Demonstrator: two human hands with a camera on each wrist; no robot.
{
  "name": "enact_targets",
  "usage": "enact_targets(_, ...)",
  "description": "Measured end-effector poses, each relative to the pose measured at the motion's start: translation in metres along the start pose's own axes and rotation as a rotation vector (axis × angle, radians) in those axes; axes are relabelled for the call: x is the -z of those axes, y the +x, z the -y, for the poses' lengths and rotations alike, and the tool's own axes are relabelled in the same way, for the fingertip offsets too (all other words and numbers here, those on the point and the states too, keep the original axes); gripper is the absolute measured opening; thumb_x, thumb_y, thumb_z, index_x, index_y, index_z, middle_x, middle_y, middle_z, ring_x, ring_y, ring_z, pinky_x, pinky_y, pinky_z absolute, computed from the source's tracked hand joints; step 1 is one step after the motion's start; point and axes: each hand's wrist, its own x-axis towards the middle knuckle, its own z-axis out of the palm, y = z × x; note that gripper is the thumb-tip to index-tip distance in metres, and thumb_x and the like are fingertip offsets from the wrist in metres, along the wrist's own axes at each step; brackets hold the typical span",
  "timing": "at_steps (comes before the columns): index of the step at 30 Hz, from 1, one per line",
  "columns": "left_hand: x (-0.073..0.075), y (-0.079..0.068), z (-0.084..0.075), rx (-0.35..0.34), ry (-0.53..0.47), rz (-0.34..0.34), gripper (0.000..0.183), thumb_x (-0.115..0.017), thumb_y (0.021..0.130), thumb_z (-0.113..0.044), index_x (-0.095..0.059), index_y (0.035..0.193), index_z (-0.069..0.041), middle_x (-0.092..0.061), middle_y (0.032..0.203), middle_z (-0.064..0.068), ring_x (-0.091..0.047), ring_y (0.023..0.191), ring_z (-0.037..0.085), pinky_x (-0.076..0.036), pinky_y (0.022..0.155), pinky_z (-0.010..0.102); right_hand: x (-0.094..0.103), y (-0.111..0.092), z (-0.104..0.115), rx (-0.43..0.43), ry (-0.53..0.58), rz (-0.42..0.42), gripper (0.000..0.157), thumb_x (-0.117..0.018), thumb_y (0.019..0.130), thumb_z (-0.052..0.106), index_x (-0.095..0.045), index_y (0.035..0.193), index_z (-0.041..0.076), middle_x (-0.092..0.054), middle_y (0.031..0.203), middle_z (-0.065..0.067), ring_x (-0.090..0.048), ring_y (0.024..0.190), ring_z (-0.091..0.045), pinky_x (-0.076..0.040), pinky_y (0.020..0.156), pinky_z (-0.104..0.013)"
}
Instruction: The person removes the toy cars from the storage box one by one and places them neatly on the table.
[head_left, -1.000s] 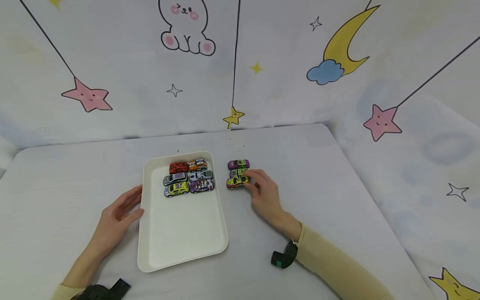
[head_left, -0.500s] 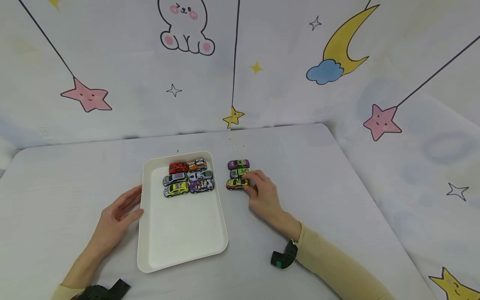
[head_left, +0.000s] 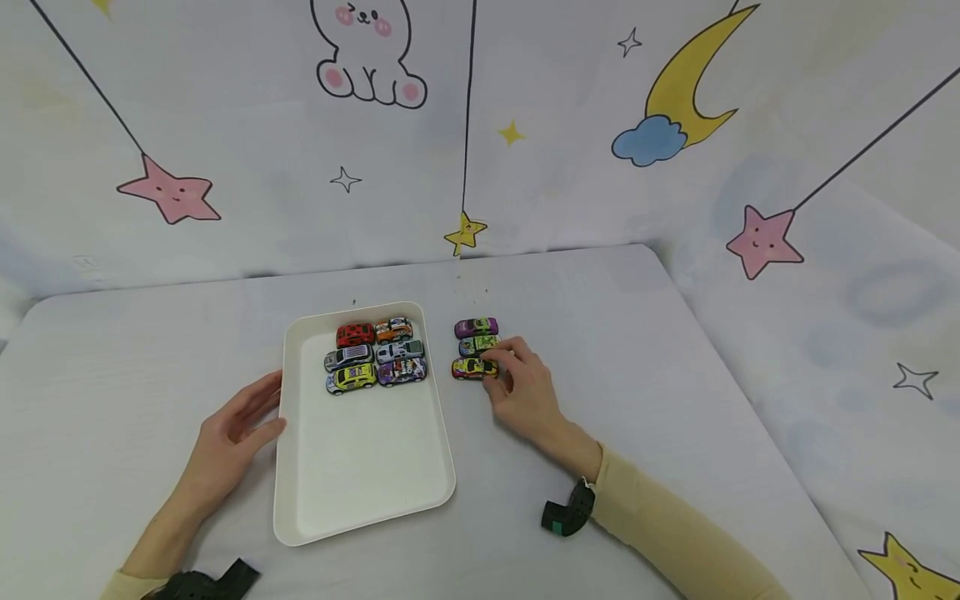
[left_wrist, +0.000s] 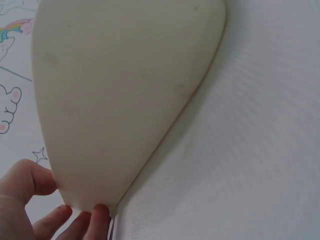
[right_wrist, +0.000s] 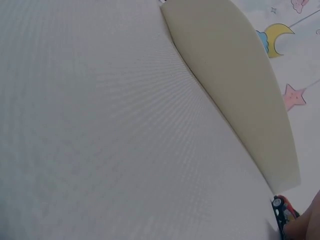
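Note:
My right hand [head_left: 525, 390] pinches a yellow-and-red toy car [head_left: 474, 368] between thumb and finger, low at the table to the right of the tray. Just behind it stand a green toy car [head_left: 478, 345] and a purple toy car [head_left: 476, 327], forming a short column. In the right wrist view a bit of the held toy car [right_wrist: 285, 214] shows at the lower right corner. My left hand [head_left: 225, 442] touches the left side of the white tray [head_left: 363, 492]; its fingertips [left_wrist: 101, 210] lie against the outer wall in the left wrist view.
Inside the tray's far half, several toy cars sit in two columns, among them a red one [head_left: 356, 335] and a purple-and-white one [head_left: 402, 372]. A white cloth covers the table [head_left: 585, 317]. Behind it rises a backdrop printed with stars and a moon [head_left: 686, 75].
The yellow-and-red car has come slightly toward the near side, in my right hand, uncovering more of the green car. My left hand keeps its place at the tray.

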Motion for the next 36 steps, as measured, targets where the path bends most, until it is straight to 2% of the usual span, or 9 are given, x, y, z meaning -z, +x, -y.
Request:
enact_targets(8, 0.0003, -0.0002, 0.0007, -0.005, -0.01, -0.001, 0.058, -0.06, 0.095, 0.007, -0.04, 0.149, 0.004, -0.05, 0.15, 0.0, -0.05, 0.128, -0.008, -0.045, 0.099, 0.007, 0.0002, 0.001, 0.0008, 0.013, 0.006, -0.032, 0.026, -0.081, 0.078, 0.0, -0.073, 0.103, 0.004, -0.061, 0.103, -0.006, -0.047, 0.061, -0.009, -0.038, 0.051, -0.02)
enact_targets(18, -0.0001, -0.0003, 0.0025, -0.008, 0.008, -0.004, 0.058, -0.061, 0.095, 0.006, -0.041, 0.149, 0.002, -0.05, 0.15, -0.002, -0.05, 0.127, -0.009, -0.045, 0.099, 0.006, 0.001, 0.0011, 0.002, -0.021, 0.017, -0.028, 0.028, -0.075, 0.08, -0.008, -0.072, 0.106, 0.002, -0.059, 0.106, -0.008, -0.049, 0.065, -0.01, -0.042, 0.054, -0.021)
enact_targets(25, -0.0001, 0.0002, 0.0016, -0.003, 0.004, -0.002, 0.058, -0.061, 0.095, 0.006, -0.04, 0.149, 0.002, -0.05, 0.151, 0.001, -0.049, 0.128, -0.008, -0.044, 0.099, 0.006, 0.0027, 0.0017, 0.0048, -0.037, 0.029, -0.033, 0.03, -0.073, 0.079, -0.01, -0.072, 0.107, 0.001, -0.059, 0.107, -0.009, -0.049, 0.065, -0.011, -0.042, 0.054, -0.022)
enact_targets(36, 0.0002, 0.0001, 0.0009, 0.006, -0.018, 0.003, 0.058, -0.061, 0.095, 0.006, -0.04, 0.149, 0.003, -0.05, 0.151, 0.0, -0.049, 0.128, -0.008, -0.043, 0.1, 0.006, 0.0023, 0.0014, 0.003, 0.019, 0.056, -0.063, 0.03, -0.073, 0.079, -0.008, -0.071, 0.108, 0.001, -0.057, 0.107, -0.01, -0.052, 0.065, -0.011, -0.046, 0.054, -0.021)
